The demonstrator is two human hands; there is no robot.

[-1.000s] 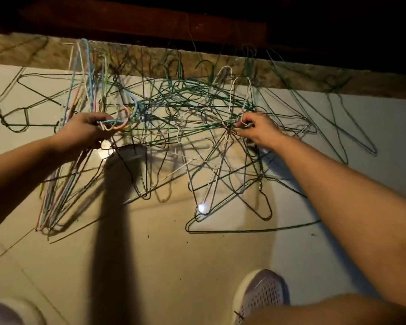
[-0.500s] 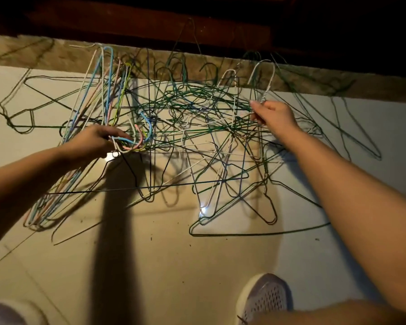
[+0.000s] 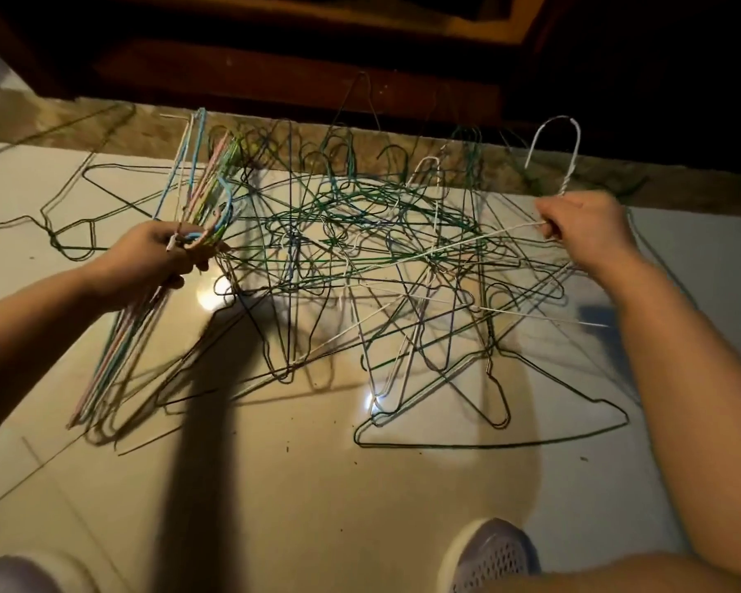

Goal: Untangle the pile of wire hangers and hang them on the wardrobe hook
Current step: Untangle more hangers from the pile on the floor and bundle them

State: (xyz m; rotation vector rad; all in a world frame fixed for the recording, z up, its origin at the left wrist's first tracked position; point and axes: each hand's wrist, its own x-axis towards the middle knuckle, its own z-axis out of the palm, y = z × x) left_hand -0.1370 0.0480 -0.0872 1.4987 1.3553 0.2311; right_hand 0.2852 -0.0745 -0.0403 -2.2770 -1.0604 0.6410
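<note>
A tangled pile of wire hangers (image 3: 360,250), mostly green and dark with some white, lies on the pale floor. My left hand (image 3: 155,254) grips a bundle of pastel hangers (image 3: 197,190) by their necks, their bodies trailing down to the lower left. My right hand (image 3: 582,229) pinches a white hanger (image 3: 565,164) just below its hook, which stands up above my fingers; its white arms run left and down into the pile. No wardrobe hook is in view.
Dark wooden furniture (image 3: 317,57) runs along the far side behind a speckled floor strip (image 3: 103,122). Loose dark hangers (image 3: 73,233) lie at far left and one large green hanger (image 3: 510,438) nearer me. My shoes (image 3: 488,558) are at the bottom edge.
My right hand has pulled the white hanger up and to the right, drawing it partly out of the pile. My left hand has kept its hold on the pastel bundle.
</note>
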